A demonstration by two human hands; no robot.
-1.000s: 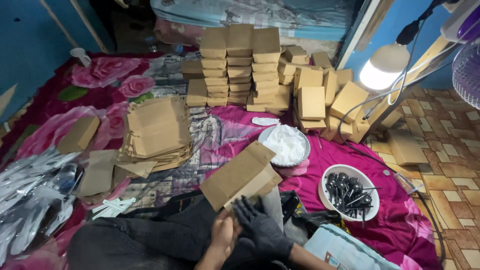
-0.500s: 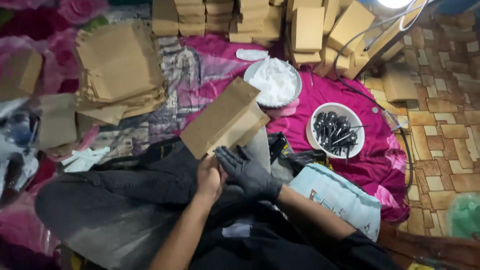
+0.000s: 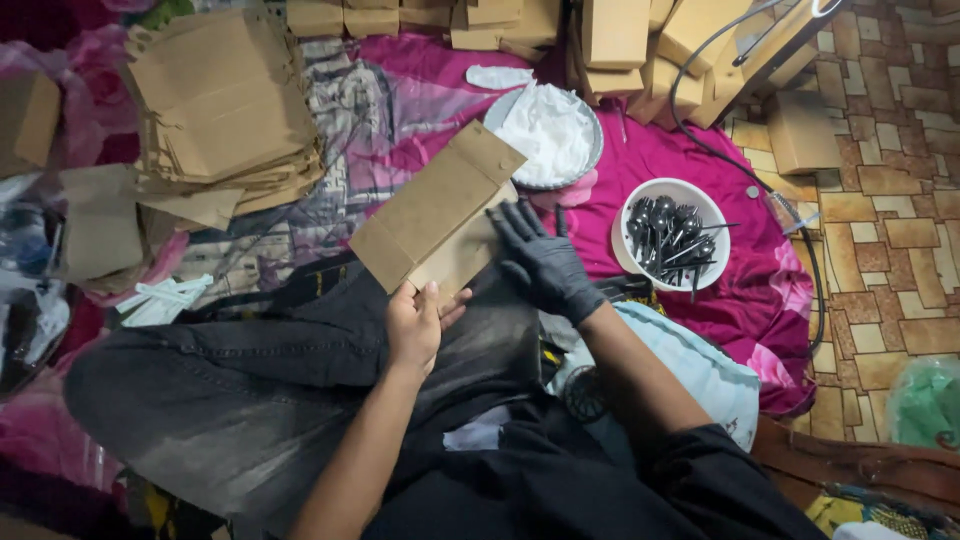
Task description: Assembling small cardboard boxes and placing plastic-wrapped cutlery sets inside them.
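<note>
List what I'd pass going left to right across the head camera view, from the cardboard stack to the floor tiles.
Stack of flat cardboard sheets → cardboard box held by the left hand → gloved right hand → white bowl of dark utensils → tiled floor.

white bowl (image 3: 668,195) of dark utensils, tray (image 3: 594,150) of white stuff, flat cardboard stack (image 3: 225,105) on pink floral cloth (image 3: 690,150)

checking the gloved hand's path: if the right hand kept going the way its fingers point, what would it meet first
The right hand already touches the flat cardboard box, fingers pointing up-left. Beyond it, the line seems to cross patterned cloth; depth is unclear.
</note>
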